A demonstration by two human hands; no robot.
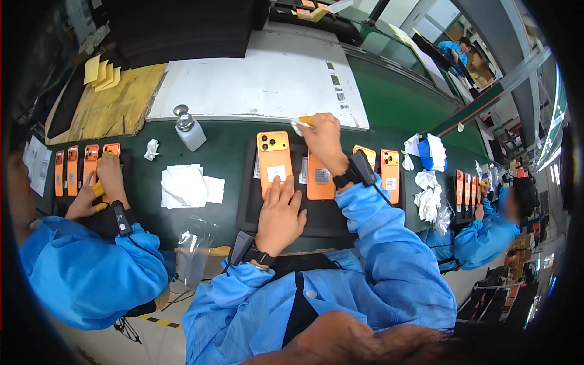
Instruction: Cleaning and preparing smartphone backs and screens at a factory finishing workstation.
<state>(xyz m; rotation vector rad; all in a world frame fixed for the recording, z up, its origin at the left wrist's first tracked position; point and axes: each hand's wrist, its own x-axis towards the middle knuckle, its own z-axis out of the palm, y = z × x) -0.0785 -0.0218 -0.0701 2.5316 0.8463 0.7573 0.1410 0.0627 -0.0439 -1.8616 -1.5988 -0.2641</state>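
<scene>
My left hand (281, 214) lies with its fingers stretched out over the lower part of an orange phone back (274, 159), which has a camera block and a white label. My right hand (326, 143) is raised above the tray's far edge, its fingers pinched on a small white wipe (297, 127). Something yellow (306, 120) shows at those fingertips; its kind is unclear. Beneath the right wrist is a second orange phone back (320, 182), its top hidden. Two more orange phone backs, a left one (364, 154) partly covered by my sleeve and a right one (390, 176), lie farther right.
A black tray (298, 230) holds the phones on the green table. Left of it are folded white cloths (184, 186), a pump bottle (190, 132) and a crumpled wipe (152, 149). Used wipes (428, 196) lie at right. Co-workers in blue sit on both sides with similar phones.
</scene>
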